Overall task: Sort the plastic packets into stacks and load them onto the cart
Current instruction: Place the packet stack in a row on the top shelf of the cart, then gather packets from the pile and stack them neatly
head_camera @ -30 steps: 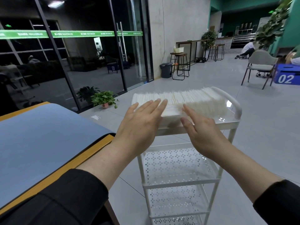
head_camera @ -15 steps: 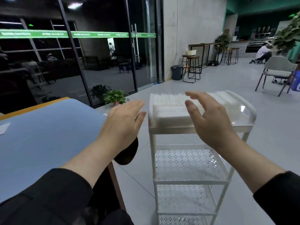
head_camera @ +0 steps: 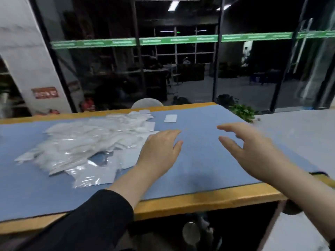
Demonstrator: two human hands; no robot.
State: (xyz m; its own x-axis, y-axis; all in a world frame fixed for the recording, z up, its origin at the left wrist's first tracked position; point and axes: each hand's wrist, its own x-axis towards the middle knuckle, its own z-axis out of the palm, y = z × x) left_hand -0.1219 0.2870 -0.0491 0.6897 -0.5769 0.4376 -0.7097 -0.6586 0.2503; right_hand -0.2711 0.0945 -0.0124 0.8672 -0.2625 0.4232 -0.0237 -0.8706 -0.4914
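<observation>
Both hands hold nothing. The left hand (head_camera: 159,151) is extended palm down over the blue mat (head_camera: 199,160), fingers straight and together, thumb set slightly apart; its fingertips lie just beside the right edge of the heap of plastic packets (head_camera: 90,142), and whether they touch the nearest packet cannot be told. The right hand (head_camera: 253,151) is likewise released, its fingers spread and loosely bent above a bare part of the mat, well apart from the heap. A black sleeve (head_camera: 87,223) covers the left forearm to the wrist; the right forearm is bare where it shows.

The plastic packets lie in a loose, unsorted heap on the left half of the mat, overlapping one another at many angles. Most are translucent white; those at the near edge are clearer and glossy. A single packet (head_camera: 170,118) lies flat by itself beyond the heap, toward the far edge of the mat. The cart is out of view.

The mat covers a table with a yellow wooden border (head_camera: 208,201). Beyond the far edge stands the rounded top of a pale chair back (head_camera: 147,104). A potted green plant (head_camera: 243,111) sits on the floor past the table's right far corner. Dark glass walls crossed by a green strip (head_camera: 177,39) close the background, with a red sign (head_camera: 46,92) on a grey pillar at left.
</observation>
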